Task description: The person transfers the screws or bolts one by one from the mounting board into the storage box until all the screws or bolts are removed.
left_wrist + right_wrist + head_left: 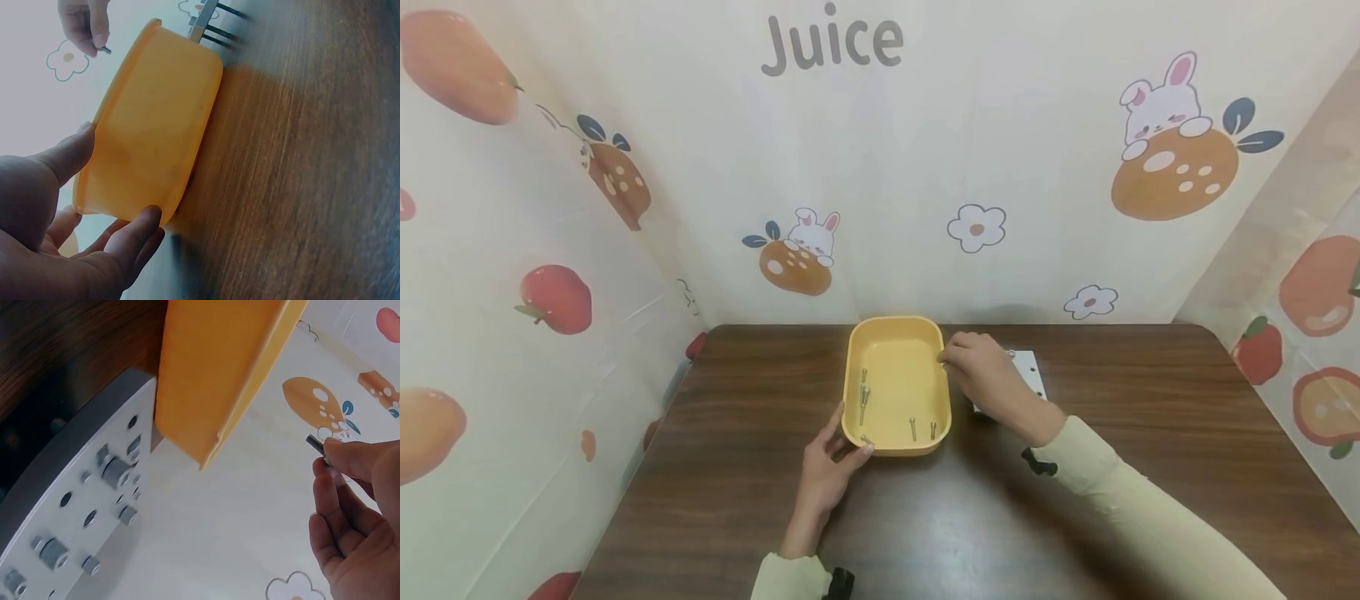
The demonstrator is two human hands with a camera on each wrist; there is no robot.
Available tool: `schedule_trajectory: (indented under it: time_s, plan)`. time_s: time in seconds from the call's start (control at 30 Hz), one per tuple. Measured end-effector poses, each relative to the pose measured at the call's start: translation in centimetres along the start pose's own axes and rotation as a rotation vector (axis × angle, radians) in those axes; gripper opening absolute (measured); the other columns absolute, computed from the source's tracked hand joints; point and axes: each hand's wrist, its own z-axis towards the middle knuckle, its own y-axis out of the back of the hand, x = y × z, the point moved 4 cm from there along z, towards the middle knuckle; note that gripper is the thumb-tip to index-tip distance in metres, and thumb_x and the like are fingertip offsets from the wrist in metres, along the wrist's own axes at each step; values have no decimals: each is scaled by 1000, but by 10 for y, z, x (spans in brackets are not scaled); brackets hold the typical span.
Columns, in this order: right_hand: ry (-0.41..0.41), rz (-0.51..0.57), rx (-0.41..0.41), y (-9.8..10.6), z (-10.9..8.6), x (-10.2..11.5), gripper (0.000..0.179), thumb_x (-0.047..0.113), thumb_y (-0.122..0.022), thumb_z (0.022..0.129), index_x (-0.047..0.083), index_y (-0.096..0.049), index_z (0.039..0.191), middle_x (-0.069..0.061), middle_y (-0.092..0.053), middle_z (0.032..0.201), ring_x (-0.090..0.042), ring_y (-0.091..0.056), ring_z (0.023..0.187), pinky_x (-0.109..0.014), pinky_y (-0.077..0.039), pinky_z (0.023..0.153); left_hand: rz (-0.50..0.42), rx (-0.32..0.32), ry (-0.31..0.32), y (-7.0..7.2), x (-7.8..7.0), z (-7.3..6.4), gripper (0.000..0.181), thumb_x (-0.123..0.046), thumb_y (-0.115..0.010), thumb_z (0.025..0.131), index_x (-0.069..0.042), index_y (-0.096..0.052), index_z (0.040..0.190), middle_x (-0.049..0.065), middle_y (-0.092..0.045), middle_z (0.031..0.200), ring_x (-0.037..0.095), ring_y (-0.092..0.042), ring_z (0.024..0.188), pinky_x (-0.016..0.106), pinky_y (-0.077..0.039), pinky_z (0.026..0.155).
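Note:
A yellow plastic tray [897,350] sits on the table with several metal screws [862,398] lying in it. At its near left corner, my left hand [826,477] holds the tray, thumb by the rim and fingers spread along the outer wall [140,125]. Over the tray's right rim, my right hand [988,375] pinches a small screw [314,444] between thumb and forefinger, its dark threaded end sticking out. Beside that hand lies a white plate [1028,372] with holes, partly hidden by the hand; screw heads [54,554] stand up from its face.
The brown wooden table [745,400] backs onto a patterned curtain [895,167], which also hangs at both sides. Dark legs [222,31] show under the plate in the left wrist view, just past the tray's far end.

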Motion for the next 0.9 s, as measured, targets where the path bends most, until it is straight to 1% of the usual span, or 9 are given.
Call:
schedule_trajectory:
  time_s: [0.1,0.33,0.57,0.67,0.9]
  plan:
    - [9,0,15,-3,3,4,16,-10,-78,84,2,-79,94,-9,-73,91,-27,-69,83,-42,-58,75,-1,0,-3,0,-1,0,88,-11,-86,88,-19,-43,163,27,-35,166,43,-56,138,52,-54,109]
    - [4,-23,43,-12,10,12,17,-9,-82,83,3,-80,94,-10,-75,95,-28,-70,88,-43,-59,79,4,0,-5,0,-1,0,87,-11,-86,88,-19,-43,163,27,-35,166,42,-57,137,51,-54,109]
    - [6,-20,88,-21,16,21,15,-7,-82,84,4,-80,95,-8,-75,94,-26,-70,88,-41,-61,82,-38,8,-15,0,2,0,87,-8,-86,88,-17,-43,163,28,-34,166,41,-58,135,38,-59,103]
    - [2,-23,102,-25,19,23,15,-6,-83,84,5,-80,95,-7,-75,94,-25,-70,87,-40,-61,83,-52,10,-20,-1,3,1,87,-7,-86,88,-16,-43,163,28,-34,167,41,-58,135,36,-59,103]
    - [5,-12,116,-30,25,25,15,-5,-82,85,5,-80,96,-7,-75,94,-25,-70,85,-38,-61,81,-43,9,-29,-1,2,1,88,-7,-86,87,-16,-43,163,29,-32,167,43,-57,136,39,-59,104]
